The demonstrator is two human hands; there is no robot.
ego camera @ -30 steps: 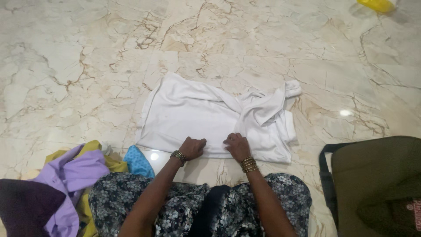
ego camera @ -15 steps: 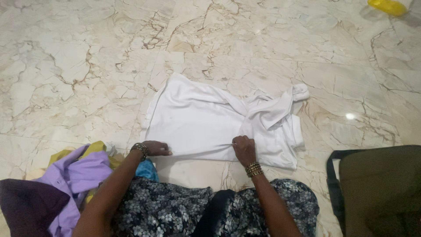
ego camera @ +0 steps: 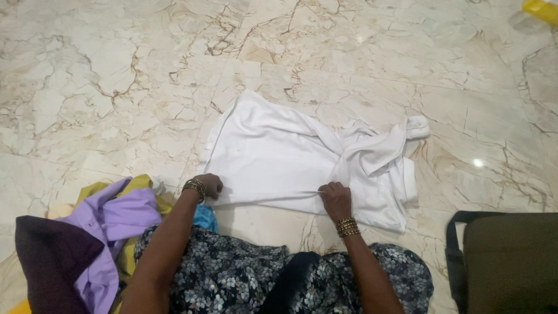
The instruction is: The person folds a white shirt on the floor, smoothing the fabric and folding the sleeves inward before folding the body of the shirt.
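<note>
A white garment (ego camera: 279,160) lies spread on the marble floor (ego camera: 104,99), its right part bunched and twisted. My left hand (ego camera: 207,185) pinches the garment's near left corner. Along the same near edge, further right, my right hand (ego camera: 335,197) grips the cloth below the bunched part. Both wrists wear gold bangles. My lap, in dark flowered cloth (ego camera: 244,279), is just below the garment.
A heap of clothes (ego camera: 93,232), lilac, yellow, dark purple and a bit of blue, lies at my left knee. A dark olive bag (ego camera: 511,261) with a black strap stands at the right. A yellow object (ego camera: 543,7) shows at the top right corner.
My left hand has slid left along the garment's near edge, from beside the right hand to the left corner. The right hand stayed on the edge. The view shifted slightly.
</note>
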